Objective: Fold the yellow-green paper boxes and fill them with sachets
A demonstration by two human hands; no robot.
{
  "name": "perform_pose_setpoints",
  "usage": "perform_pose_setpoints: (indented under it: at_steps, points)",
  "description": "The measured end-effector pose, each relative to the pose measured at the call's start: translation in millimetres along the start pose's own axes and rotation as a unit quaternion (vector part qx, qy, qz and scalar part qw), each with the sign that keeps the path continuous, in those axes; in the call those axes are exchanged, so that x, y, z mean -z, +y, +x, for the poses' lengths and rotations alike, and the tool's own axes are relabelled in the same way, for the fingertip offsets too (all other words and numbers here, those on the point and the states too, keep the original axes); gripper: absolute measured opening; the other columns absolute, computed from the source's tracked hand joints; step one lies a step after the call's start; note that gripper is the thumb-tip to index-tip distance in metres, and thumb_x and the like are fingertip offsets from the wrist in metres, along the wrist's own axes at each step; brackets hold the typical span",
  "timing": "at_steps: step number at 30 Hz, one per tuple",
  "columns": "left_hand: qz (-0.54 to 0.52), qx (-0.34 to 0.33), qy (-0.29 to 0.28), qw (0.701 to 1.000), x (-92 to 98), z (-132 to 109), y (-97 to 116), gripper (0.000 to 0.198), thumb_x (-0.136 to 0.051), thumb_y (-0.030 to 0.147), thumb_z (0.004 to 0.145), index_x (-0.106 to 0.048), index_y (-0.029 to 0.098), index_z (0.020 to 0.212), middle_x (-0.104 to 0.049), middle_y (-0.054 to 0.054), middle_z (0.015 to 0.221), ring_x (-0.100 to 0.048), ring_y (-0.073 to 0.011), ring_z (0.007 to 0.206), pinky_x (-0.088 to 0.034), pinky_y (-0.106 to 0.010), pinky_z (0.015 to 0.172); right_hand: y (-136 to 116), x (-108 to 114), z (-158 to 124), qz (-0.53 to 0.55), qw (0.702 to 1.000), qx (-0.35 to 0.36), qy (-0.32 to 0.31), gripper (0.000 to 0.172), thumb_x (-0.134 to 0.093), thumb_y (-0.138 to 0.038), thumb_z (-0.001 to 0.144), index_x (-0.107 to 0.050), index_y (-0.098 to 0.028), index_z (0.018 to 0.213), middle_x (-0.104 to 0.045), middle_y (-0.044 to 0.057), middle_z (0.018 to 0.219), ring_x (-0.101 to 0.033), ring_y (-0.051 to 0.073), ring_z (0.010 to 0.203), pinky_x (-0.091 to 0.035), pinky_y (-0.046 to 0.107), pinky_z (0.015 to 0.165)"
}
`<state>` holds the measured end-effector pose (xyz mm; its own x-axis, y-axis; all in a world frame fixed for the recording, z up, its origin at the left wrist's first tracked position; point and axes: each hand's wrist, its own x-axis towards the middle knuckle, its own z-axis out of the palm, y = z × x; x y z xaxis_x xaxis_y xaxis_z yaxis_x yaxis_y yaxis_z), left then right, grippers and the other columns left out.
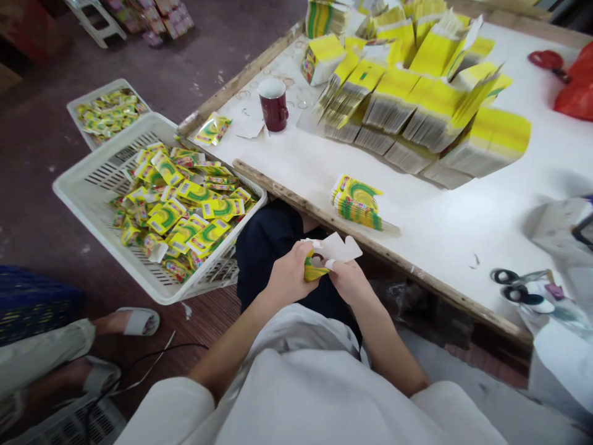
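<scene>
Above my lap I hold a small yellow and green carton with its white inner flaps spread out. My left hand is closed around the carton's left side. The fingers of my right hand pinch its right side near a white flap. Whether anything sits inside the carton is hidden by my fingers. Just past my hands, a short stack of flat printed cartons lies near the table's front edge.
Left of my knees stands a white plastic basket of filled yellow packs, with a smaller basket behind. On the table are a maroon mug, bundled cartons, scissors and a red bag. Another person's feet show at left.
</scene>
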<state>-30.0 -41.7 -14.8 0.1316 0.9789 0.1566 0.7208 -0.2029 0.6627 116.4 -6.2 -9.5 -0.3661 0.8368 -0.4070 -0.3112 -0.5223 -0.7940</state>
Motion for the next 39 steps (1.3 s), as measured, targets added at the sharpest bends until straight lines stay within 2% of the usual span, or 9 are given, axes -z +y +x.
perform_pose_setpoints:
  at_steps: [6, 11, 13, 16, 20, 24, 29, 33, 39]
  points:
    - [-0.016, 0.021, -0.028, 0.999, -2.4, -3, 6, 0.057, -0.069, 0.027, 0.072, -0.041, 0.024, 0.122, -0.059, -0.008, 0.117, -0.068, -0.0270, 0.099, -0.055, -0.035, 0.070, 11, 13, -2, -0.169, 0.978, 0.113, -0.038, 0.051, -0.054, -0.032, 0.087, -0.053, -0.025, 0.137, -0.057, 0.005, 0.142, -0.051, 0.027, 0.133, -0.039, 0.051, 0.114]
    - [-0.093, 0.078, -0.060, 0.991, -2.9, -3, 3, 0.068, -0.069, 0.025, 0.070, -0.033, 0.025, 0.128, -0.061, -0.004, 0.103, -0.068, -0.0226, 0.084, -0.054, -0.034, 0.069, 8, 13, -15, -0.386, 0.884, 0.245, -0.094, 0.059, -0.054, -0.029, 0.093, -0.039, -0.024, 0.150, -0.047, 0.010, 0.150, -0.049, 0.027, 0.136, -0.045, 0.043, 0.110]
    - [-0.114, 0.079, -0.028, 0.990, -5.3, -2, 1, 0.081, -0.070, 0.024, 0.068, -0.024, 0.023, 0.136, -0.059, -0.009, 0.114, -0.067, -0.0237, 0.091, -0.054, -0.036, 0.074, 10, 12, -18, -0.426, 0.850, 0.300, -0.083, 0.054, -0.052, -0.020, 0.092, -0.047, -0.026, 0.145, -0.047, 0.010, 0.151, -0.049, 0.026, 0.135, -0.046, 0.042, 0.109]
    - [-0.074, 0.059, 0.045, 0.995, -7.1, -3, 0, 0.083, -0.070, 0.018, 0.064, -0.027, 0.019, 0.135, -0.051, -0.017, 0.129, -0.059, -0.0294, 0.113, -0.051, -0.044, 0.090, 13, 14, -17, -0.420, 0.839, 0.346, -0.023, 0.047, -0.047, -0.013, 0.092, -0.059, -0.029, 0.135, -0.053, 0.008, 0.145, -0.054, 0.025, 0.131, -0.048, 0.042, 0.107]
    - [0.005, 0.062, 0.025, 0.998, 3.2, -8, 1, 0.059, -0.067, 0.014, 0.065, -0.047, 0.017, 0.120, -0.062, -0.013, 0.113, -0.061, -0.0314, 0.108, -0.050, -0.048, 0.093, 12, 25, -9, -0.428, 0.825, 0.368, -0.015, 0.045, -0.050, -0.013, 0.090, -0.060, -0.026, 0.132, -0.047, 0.011, 0.150, -0.056, 0.026, 0.129, -0.051, 0.043, 0.104]
    - [0.000, 0.024, -0.043, 0.999, 20.9, -7, -6, 0.056, -0.072, 0.023, 0.068, -0.053, 0.018, 0.120, -0.067, -0.012, 0.115, -0.065, -0.0297, 0.107, -0.053, -0.043, 0.093, -6, 42, -3, -0.478, 0.794, 0.348, -0.141, 0.036, -0.056, -0.014, 0.089, -0.065, -0.023, 0.123, -0.047, 0.015, 0.149, -0.056, 0.026, 0.129, -0.049, 0.043, 0.104]
    - [-0.028, -0.001, -0.111, 0.993, 31.6, 3, -12, 0.060, -0.079, 0.025, 0.061, -0.059, 0.021, 0.117, -0.069, -0.008, 0.120, -0.067, -0.0284, 0.109, -0.053, -0.040, 0.096, -35, 56, 2, -0.487, 0.790, 0.257, -0.269, 0.033, -0.068, -0.025, 0.088, -0.068, -0.025, 0.121, -0.051, 0.014, 0.146, -0.055, 0.026, 0.130, -0.047, 0.042, 0.107]
    - [-0.029, 0.011, -0.077, 0.997, 26.4, 7, -6, 0.058, -0.077, 0.024, 0.064, -0.058, 0.020, 0.119, -0.069, -0.010, 0.120, -0.067, -0.0287, 0.109, -0.053, -0.041, 0.095, -28, 53, 3, -0.494, 0.794, 0.272, -0.228, 0.032, -0.063, -0.024, 0.091, -0.069, -0.028, 0.122, -0.049, 0.012, 0.148, -0.052, 0.027, 0.133, -0.045, 0.043, 0.108]
    - [-0.036, 0.026, 0.006, 0.999, 13.5, 4, 2, 0.061, -0.076, 0.026, 0.065, -0.055, 0.020, 0.122, -0.069, -0.011, 0.118, -0.067, -0.0292, 0.108, -0.053, -0.042, 0.095, 3, 41, 3, -0.489, 0.806, 0.293, -0.160, 0.049, -0.050, -0.037, 0.098, -0.046, -0.026, 0.145, -0.020, 0.013, 0.163, -0.027, 0.031, 0.148, -0.036, 0.049, 0.115]
